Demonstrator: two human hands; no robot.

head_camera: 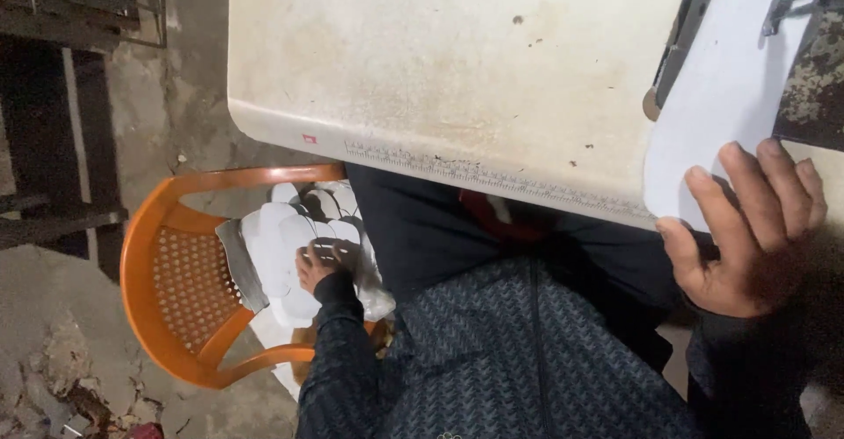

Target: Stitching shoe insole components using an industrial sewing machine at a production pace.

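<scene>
1. The tabletop (457,79) is the widest thing in view, pale and stained, with a ruler strip along its near edge. It gives a flat bed for the white sheet, so the sheet is best kept lying fully on it and not drooping past the edge.
2. The orange plastic chair (180,290) stands on the floor at the person's left, just beside their lap. The stack sits on its seat, within reach without leaning.
3. The white sheet (721,96) lies at the tabletop's right end, its rounded corner hanging over the near edge. A dark metal machine part (681,30) rests on its far side.
4. The stack of white cut pieces (286,254) lies piled on the chair seat. Lifting only the top piece, I judge, calls for a light pinch at one edge, so the others stay put.
5. The right hand (747,228) lies on the sheet's near corner, its fingers slightly curled and spread over it, pressing rather than gripping. Steady downward pressure should stop it sliding.
6. The left hand (318,268) rests on top of the stack, fingers bent down onto the top piece; whether they pinch it I cannot tell.
</scene>
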